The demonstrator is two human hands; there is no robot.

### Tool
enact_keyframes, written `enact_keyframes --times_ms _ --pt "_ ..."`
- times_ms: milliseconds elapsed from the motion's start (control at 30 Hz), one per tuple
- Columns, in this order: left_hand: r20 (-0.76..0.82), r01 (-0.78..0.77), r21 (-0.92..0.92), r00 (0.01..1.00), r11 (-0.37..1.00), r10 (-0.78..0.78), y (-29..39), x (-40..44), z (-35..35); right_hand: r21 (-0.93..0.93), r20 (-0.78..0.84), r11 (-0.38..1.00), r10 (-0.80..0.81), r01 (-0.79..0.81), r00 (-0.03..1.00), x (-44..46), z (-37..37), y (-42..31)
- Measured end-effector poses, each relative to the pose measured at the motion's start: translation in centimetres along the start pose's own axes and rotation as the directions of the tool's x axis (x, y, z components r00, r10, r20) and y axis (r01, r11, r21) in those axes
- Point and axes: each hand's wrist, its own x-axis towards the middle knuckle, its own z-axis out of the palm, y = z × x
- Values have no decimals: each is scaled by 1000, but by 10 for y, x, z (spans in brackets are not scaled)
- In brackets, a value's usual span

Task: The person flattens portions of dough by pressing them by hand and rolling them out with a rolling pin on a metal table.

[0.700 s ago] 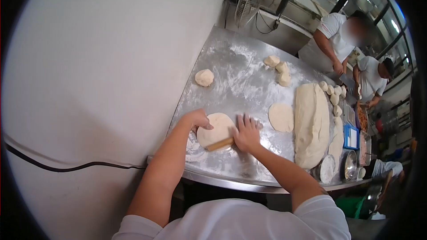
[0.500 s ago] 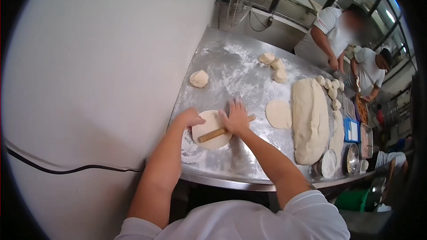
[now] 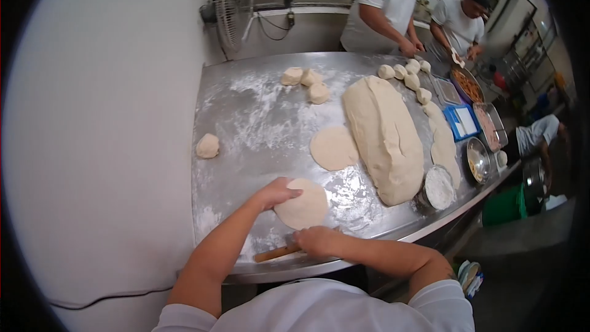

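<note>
My left hand (image 3: pixel 275 194) pinches the left edge of a flat round of dough (image 3: pixel 302 205), thumb on top and fingers hidden beneath. Close to the table's front edge, my right hand (image 3: pixel 314 241) is closed around a wooden rolling pin (image 3: pixel 274 254), just below the round's lower edge. A second flattened dough round (image 3: pixel 334 148) lies beyond, up and to the right. Further left sits a single dough ball (image 3: pixel 208 146).
A large dough slab (image 3: pixel 386 141) lies on the floured steel table (image 3: pixel 246 147). Beside it stand a flour bowl (image 3: pixel 439 187), a metal bowl (image 3: pixel 478 160) and a blue tray (image 3: pixel 462 122). Several dough balls (image 3: pixel 318 93) sit further back. Two people work at the far side.
My view has swung to the right. The rolling pin has come off the dough round toward the table's front edge with my right hand. My left hand has taken hold of the round's edge.
</note>
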Motion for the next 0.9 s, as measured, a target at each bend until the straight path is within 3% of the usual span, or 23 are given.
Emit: enact_keyframes --times_ms 100,167,267,467,600,767,900 --pt "121 -157 315 985 936 125 45 48 36 89 57 996 8 -13 998 2 -8 2" --pt "168 -288 586 957 758 234 78 77 50 109 12 994 9 -11 1000 -2 -17 7" --pt "107 -300 515 952 803 287 102 126 51 100 25 995 9 -11 1000 0 -24 11" --pt "-201 -120 636 928 762 313 118 170 21 89 -21 996 10 -8 1000 -3 -33 25" --pt "-287 -196 385 903 902 319 113 157 23 115 -57 993 1 6 998 2 -30 34" --pt "-520 -189 506 712 842 472 113 130 13 145 -48 989 -12 19 999 -5 -27 36" --pt "-579 80 733 594 675 559 82 70 -49 104 51 994 -37 32 998 -15 -48 26"
